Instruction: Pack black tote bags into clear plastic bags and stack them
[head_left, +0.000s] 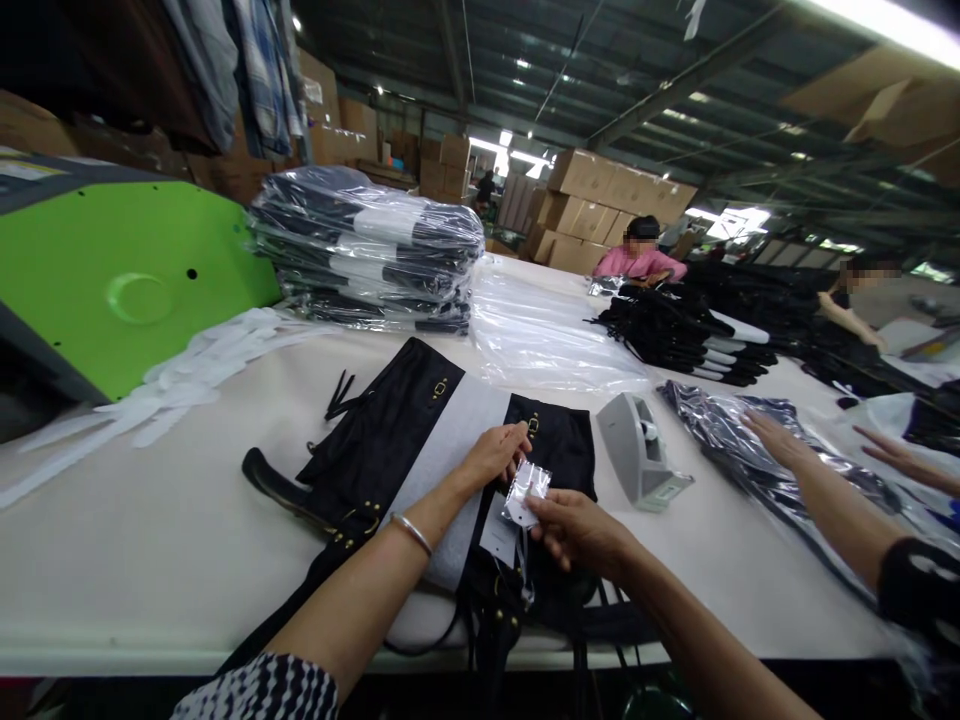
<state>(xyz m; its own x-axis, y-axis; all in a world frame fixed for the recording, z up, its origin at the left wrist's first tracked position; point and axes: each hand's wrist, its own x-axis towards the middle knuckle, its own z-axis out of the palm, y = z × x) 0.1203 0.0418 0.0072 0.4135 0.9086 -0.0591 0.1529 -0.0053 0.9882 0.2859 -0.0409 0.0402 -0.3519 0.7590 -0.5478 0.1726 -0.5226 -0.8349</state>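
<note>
A black handbag (375, 425) with gold buckles and studs lies on the table, a pale grey wrap (461, 420) across its middle. My right hand (577, 530) pinches the lower edge of a small shiny clear packet (529, 485) above the bag. My left hand (495, 455), a silver bangle on its wrist, has curled fingers at the packet's upper left; what they grip is hidden. Below the packet a white hang tag (499, 535) dangles with thin strings. A curved black handle (277, 480) sticks out at the bag's left.
A grey tape dispenser (637, 450) stands right of the bag. Plastic-wrapped bags (367, 250) are stacked behind, beside clear plastic sleeves (547, 325). White strips (195, 370) lie near a green machine (135, 280). At right, another person's hands (780, 440) are over a wrapped item (750, 430).
</note>
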